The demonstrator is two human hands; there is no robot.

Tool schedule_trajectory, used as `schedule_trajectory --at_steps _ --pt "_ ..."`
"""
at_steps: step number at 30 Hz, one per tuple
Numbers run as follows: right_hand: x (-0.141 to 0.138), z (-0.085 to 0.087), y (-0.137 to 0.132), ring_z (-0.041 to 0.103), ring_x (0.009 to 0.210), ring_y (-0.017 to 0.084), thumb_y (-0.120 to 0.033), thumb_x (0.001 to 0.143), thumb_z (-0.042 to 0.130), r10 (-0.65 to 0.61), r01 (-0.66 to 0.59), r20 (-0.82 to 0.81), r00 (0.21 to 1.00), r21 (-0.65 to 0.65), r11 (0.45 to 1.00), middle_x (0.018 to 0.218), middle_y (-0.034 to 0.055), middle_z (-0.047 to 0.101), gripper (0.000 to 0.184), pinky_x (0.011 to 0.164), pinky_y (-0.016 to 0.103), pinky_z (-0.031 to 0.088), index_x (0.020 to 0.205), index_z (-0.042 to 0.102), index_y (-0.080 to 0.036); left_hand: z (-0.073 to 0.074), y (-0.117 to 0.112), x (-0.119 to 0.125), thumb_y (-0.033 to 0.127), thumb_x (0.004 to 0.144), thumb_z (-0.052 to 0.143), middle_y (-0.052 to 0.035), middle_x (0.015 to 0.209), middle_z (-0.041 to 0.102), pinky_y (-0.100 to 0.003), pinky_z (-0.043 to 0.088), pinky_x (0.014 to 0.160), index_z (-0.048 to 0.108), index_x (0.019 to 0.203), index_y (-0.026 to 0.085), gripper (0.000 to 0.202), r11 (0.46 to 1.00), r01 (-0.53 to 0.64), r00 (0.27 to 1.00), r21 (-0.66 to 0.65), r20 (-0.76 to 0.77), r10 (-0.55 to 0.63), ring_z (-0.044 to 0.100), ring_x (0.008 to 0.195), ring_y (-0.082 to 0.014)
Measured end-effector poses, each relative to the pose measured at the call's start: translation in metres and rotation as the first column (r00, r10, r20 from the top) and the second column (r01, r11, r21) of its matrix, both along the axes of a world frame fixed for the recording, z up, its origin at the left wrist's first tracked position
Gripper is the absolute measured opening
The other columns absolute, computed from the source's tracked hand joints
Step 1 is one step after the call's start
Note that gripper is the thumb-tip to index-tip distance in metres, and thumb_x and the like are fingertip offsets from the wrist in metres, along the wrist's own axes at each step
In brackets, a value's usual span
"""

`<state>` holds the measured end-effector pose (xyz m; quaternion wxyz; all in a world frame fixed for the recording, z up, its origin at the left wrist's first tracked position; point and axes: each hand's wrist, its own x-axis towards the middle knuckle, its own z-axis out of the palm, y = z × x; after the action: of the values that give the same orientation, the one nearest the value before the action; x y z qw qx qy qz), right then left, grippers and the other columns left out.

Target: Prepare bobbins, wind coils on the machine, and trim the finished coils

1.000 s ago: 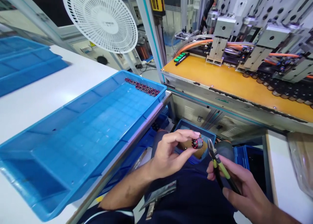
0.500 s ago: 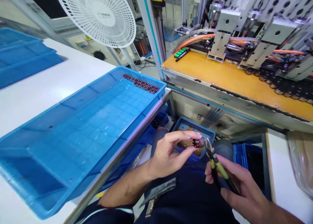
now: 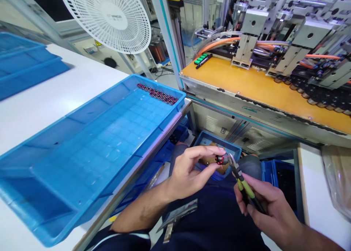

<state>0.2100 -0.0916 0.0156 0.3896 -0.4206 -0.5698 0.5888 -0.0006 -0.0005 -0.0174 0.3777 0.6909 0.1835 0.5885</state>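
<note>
left fingers [image 3: 208, 171] pinch red-wired part [image 3: 222, 159], right fingers [image 3: 264, 186] grip pliers [image 3: 237, 173]

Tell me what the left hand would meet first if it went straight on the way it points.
Most likely the pliers in the right hand: their tips lie just past the part that the left hand pinches. Depth is unclear, so it might just miss them.
</note>
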Motion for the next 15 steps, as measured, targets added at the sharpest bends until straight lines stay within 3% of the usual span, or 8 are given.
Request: schedule_trajectory --at_steps 3,7,10,15 --pt "-0.002 0.005 0.0 0.059 0.066 0.009 0.002 0.081 0.054 -0.07 0.069 0.035 0.997 0.032 0.997 0.086 -0.0006 0.065 0.069 0.063 0.019 0.053 0.134 0.054 -0.042 0.001 0.002 -0.002 -0.007 0.075 0.068 -0.0118 0.113 0.073 -0.041 0.061 0.092 0.052 0.128 0.02 0.062 0.998 -0.057 0.995 0.022 -0.079 0.058 0.072 0.104 -0.0248" --pt "0.007 0.006 -0.002 0.063 0.074 0.011 -0.006 0.088 0.056 -0.151 0.151 0.039 0.988 -0.007 0.989 0.096 0.0023 0.066 0.059 0.071 0.022 0.057 0.135 0.054 -0.041 0.007 0.005 -0.005 -0.003 0.077 0.07 -0.012 0.111 0.072 -0.034 0.061 0.089 0.06 0.127 0.018 0.054 0.968 -0.126 0.96 0.215 -0.22 0.174 0.072 0.101 -0.0216" --pt "0.017 0.003 -0.006 0.064 0.081 0.013 -0.013 0.093 0.056 -0.129 0.131 0.049 0.99 -0.044 0.99 0.103 0.0043 0.065 0.054 0.077 0.025 0.058 0.139 0.05 -0.04 0.012 0.005 -0.006 -0.003 0.077 0.07 -0.0106 0.11 0.071 -0.03 0.061 0.089 0.066 0.12 0.016 0.047 0.94 -0.17 0.943 0.295 -0.228 0.242 0.072 0.1 -0.0199" --pt "0.022 -0.002 -0.013 0.064 0.082 0.014 -0.019 0.095 0.056 -0.134 0.135 0.02 0.991 -0.078 0.988 0.104 0.0037 0.064 0.049 0.077 0.026 0.058 0.138 0.049 -0.041 0.012 0.003 -0.006 -0.003 0.076 0.072 -0.0085 0.109 0.071 -0.029 0.061 0.09 0.068 0.117 0.017 0.046 0.925 -0.201 0.938 0.321 -0.211 0.277 0.072 0.099 -0.0194"
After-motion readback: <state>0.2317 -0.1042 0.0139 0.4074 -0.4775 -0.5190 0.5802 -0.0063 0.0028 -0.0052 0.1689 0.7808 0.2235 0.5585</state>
